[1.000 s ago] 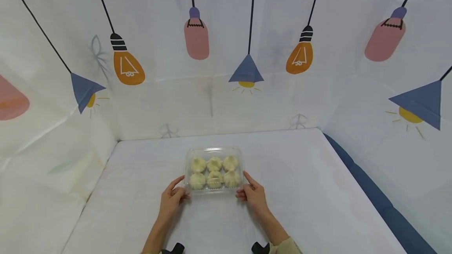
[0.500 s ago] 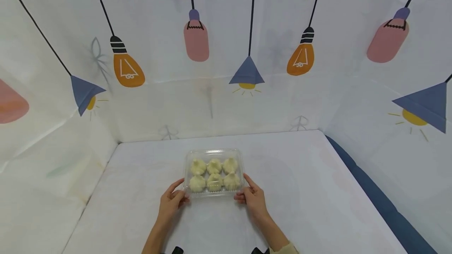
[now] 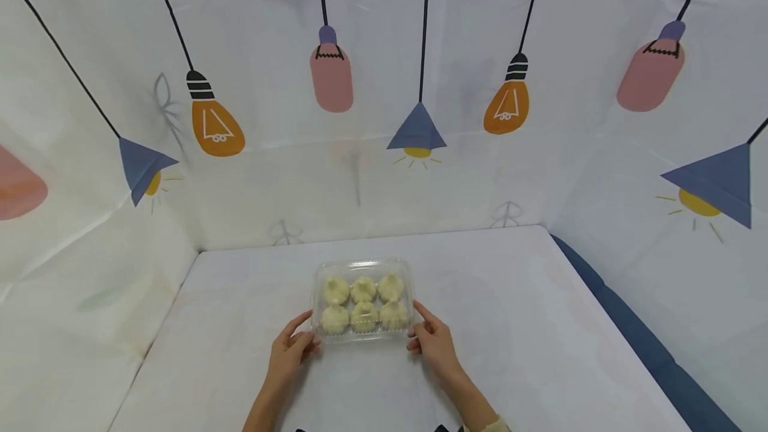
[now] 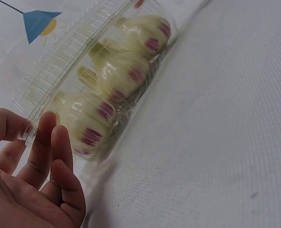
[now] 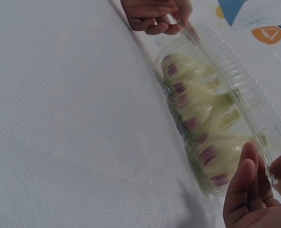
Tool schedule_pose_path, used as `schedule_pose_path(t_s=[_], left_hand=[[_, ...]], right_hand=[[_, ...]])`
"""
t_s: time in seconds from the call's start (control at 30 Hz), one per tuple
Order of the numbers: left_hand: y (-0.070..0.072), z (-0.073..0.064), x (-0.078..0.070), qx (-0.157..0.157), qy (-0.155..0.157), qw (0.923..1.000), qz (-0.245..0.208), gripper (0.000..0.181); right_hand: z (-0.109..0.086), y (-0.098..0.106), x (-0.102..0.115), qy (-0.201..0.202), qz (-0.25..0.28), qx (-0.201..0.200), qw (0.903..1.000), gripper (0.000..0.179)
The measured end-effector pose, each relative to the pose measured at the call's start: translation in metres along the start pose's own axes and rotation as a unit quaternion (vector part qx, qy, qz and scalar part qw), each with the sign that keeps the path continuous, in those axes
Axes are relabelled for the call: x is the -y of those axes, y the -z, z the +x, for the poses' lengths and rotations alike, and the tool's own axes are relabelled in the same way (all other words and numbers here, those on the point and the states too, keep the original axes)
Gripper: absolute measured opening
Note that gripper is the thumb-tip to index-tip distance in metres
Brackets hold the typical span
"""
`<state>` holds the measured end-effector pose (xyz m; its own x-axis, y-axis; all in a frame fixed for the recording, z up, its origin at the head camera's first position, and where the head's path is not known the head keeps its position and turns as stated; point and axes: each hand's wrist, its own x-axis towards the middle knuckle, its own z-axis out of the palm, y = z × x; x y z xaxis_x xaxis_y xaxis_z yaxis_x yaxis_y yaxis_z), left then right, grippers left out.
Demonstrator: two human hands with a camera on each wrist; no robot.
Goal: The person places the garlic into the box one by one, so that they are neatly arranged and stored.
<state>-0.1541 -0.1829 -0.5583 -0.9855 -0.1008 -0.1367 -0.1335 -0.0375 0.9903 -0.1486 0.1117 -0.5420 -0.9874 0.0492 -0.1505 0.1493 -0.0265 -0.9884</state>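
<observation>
A clear plastic clamshell box (image 3: 362, 263), its lid down, lies on the white tabletop between both hands. Inside are two rows of pale, bulb-shaped pieces (image 3: 364, 317) with pointed tops, much like garlic bulbs; the wrist views show purple patches (image 4: 91, 137) low on their sides. At the box's near left corner, my left hand (image 3: 288, 354) pinches the rim between thumb and fingers. My right hand (image 3: 436, 350) pinches the rim likewise at the near right corner, with its index finger along the side. The right wrist view shows the right hand's curled fingers (image 5: 247, 190) at that rim.
White cloth (image 3: 516, 325) covers the table. Behind it and on both sides hang white sheets (image 3: 270, 179) printed with lamps and bulbs. A dark blue strip (image 3: 636, 332) runs along the table's right edge.
The whole head view has shifted slightly, so the box and hands sit a little lower in it. Both hands keep their hold on the box's near corners.
</observation>
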Motion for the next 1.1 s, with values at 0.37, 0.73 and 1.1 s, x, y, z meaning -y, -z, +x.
schedule_pose_path(t_s=[0.37, 0.73, 1.1], left_hand=[[0.000, -0.001, -0.001, -0.001, -0.020, 0.9996, 0.021, 0.046], [0.001, -0.003, -0.003, -0.004, -0.025, 0.9993, 0.029, 0.047], [0.021, -0.005, -0.014, 0.007, -0.064, 0.9875, 0.144, 0.042]], right_hand=[[0.005, 0.003, -0.004, -0.003, 0.002, 0.010, 0.9999, 0.055], [0.006, 0.009, 0.001, 0.006, -0.032, 0.030, 0.9990, 0.053], [0.014, 0.044, 0.026, 0.070, -0.209, -0.018, 0.9753, 0.034]])
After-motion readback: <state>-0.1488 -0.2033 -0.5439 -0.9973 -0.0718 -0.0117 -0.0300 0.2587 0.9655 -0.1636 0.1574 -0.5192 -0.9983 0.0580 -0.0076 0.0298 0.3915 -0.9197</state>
